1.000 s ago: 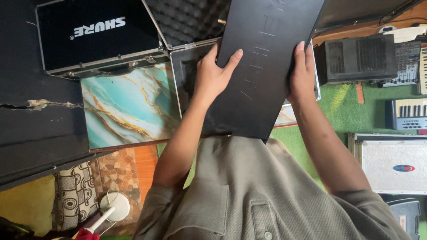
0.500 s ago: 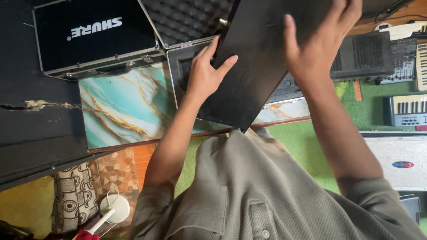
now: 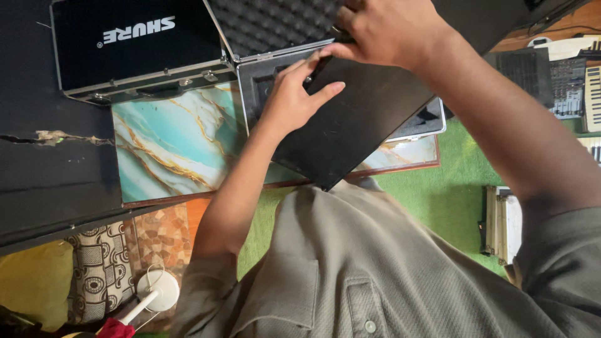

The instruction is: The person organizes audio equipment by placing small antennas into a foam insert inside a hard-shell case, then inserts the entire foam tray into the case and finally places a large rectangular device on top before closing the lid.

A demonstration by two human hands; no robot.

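Head view: a flat black panel (image 3: 369,119) lies tilted across the near right part of the marbled worktop (image 3: 175,144), over an open metal-edged case (image 3: 263,75), its lower corner jutting past the worktop's near edge. The left hand (image 3: 294,97) rests flat on the panel's upper left portion, fingers spread and gripping nothing. The right hand (image 3: 388,31) is curled over the panel's top edge and appears clamped on it. The case's foam-lined lid (image 3: 275,22) stands open at the far edge. A second, closed black case (image 3: 138,47) sits at the far left corner. Green carpet (image 3: 451,194) lies beyond the worktop's right edge.
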